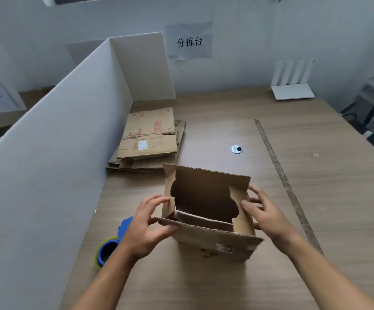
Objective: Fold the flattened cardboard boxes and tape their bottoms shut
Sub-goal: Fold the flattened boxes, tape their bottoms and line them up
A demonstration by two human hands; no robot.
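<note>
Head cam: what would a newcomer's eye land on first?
An opened cardboard box stands front and centre, flaps up, the left hand and right hand holding its side flaps. Behind it to the left, a stack of flattened cardboard boxes lies beside the white partition; a blue tape dispenser sits by the left wrist.

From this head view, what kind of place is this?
Probably a packing or sorting bench: flattened cardboard boxes stacked on the wooden table, a blue tape dispenser, and a wall sign reading 分拣台, "sorting table".
</note>
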